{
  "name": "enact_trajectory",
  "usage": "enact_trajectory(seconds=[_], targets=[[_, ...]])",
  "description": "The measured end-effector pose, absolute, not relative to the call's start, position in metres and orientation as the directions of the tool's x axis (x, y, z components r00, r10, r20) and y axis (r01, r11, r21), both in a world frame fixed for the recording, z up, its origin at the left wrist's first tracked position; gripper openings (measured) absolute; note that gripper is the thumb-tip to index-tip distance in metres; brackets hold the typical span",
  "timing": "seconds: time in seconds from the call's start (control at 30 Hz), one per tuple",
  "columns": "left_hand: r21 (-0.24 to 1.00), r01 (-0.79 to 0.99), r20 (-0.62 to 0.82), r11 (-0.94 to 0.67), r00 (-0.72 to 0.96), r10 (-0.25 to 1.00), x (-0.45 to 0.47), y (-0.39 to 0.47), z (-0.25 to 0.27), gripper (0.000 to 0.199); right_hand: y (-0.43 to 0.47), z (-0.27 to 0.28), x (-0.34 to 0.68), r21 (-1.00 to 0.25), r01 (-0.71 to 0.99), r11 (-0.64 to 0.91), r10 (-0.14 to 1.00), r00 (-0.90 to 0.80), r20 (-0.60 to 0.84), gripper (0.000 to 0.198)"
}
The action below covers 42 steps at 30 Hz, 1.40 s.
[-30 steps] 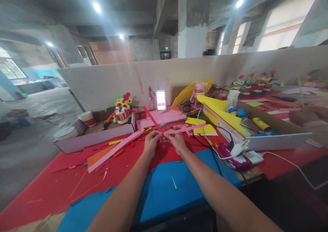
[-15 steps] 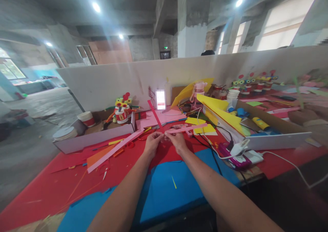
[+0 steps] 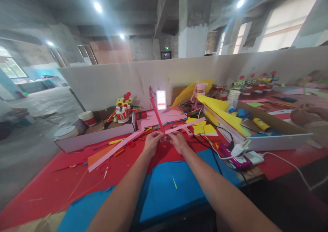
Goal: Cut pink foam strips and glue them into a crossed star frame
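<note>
My left hand (image 3: 153, 143) and my right hand (image 3: 178, 142) meet over the red table cover, fingertips pinched close together. From between them a red paper strip (image 3: 156, 113) points up and away. A light pink paper strip (image 3: 187, 125) reaches out to the right. The near ends of both strips come together at the fingertips, where the fingers partly hide them; whether they are joined cannot be made out. A longer pink strip (image 3: 115, 151) lies on the table to the left, over an orange paper piece (image 3: 96, 158).
A paper-cup figure (image 3: 122, 112) stands in a low box (image 3: 94, 138) at left. Yellow paper pieces (image 3: 206, 128) lie right of my hands. Farther right are a purple power strip (image 3: 232, 156) with cables and a large box (image 3: 279, 142). Blue sheet (image 3: 176, 191) covers the near edge.
The light pink strip has tilted slightly upward and its far end has shifted left. The red strip's top has moved a little to the right. My fingers stay pinched at their ends.
</note>
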<state>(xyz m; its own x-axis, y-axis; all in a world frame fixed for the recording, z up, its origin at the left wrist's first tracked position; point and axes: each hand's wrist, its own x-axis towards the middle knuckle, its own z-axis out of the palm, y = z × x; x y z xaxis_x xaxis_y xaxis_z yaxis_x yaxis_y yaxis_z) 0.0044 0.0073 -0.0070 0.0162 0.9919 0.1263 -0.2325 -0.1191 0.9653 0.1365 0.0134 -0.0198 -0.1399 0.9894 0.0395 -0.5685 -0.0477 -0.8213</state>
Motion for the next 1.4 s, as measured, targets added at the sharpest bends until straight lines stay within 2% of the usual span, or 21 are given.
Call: enact_trajectory(seconds=[0.27,0.47,0.7,0.83,0.93,1.1,1.3,1.4], targets=[[0.946,-0.307,0.111,-0.102,0.011,0.994,0.004,0.008,-0.014,0.03,0.011,-0.02,0.137,-0.828,-0.56,-0.037,0.985,-0.16,0.064,0.042],[0.965,-0.23,0.121,-0.122,-0.016,0.993,0.004,0.008,-0.018,0.03,0.012,-0.023,0.137,-0.848,-0.529,-0.032,0.982,-0.174,0.072,0.044],[0.959,-0.269,0.103,-0.093,0.022,0.994,0.004,0.009,-0.019,0.029,0.014,-0.023,0.136,-0.89,-0.444,0.103,0.991,-0.03,0.129,0.04],[0.953,-0.292,0.113,-0.082,0.093,0.989,0.007,0.008,-0.015,0.029,0.015,-0.022,0.136,-0.881,-0.461,0.108,0.993,0.014,0.114,0.04],[0.951,-0.294,0.122,-0.091,0.091,0.988,0.007,0.009,-0.015,0.032,0.014,-0.022,0.135,-0.869,-0.49,0.074,0.996,-0.015,0.093,0.042],[0.956,-0.274,0.105,-0.108,-0.028,0.994,0.003,0.012,-0.017,0.033,0.012,-0.023,0.133,-0.863,-0.505,0.025,0.994,-0.08,0.075,0.044],[0.97,-0.218,0.103,-0.106,-0.025,0.994,0.003,0.008,-0.013,0.034,0.011,-0.02,0.135,-0.893,-0.451,0.01,0.985,-0.148,0.086,0.042],[0.976,-0.197,0.094,-0.096,-0.023,0.995,0.005,0.005,-0.01,0.033,0.011,-0.021,0.136,-0.907,-0.42,0.023,0.989,-0.125,0.083,0.041]])
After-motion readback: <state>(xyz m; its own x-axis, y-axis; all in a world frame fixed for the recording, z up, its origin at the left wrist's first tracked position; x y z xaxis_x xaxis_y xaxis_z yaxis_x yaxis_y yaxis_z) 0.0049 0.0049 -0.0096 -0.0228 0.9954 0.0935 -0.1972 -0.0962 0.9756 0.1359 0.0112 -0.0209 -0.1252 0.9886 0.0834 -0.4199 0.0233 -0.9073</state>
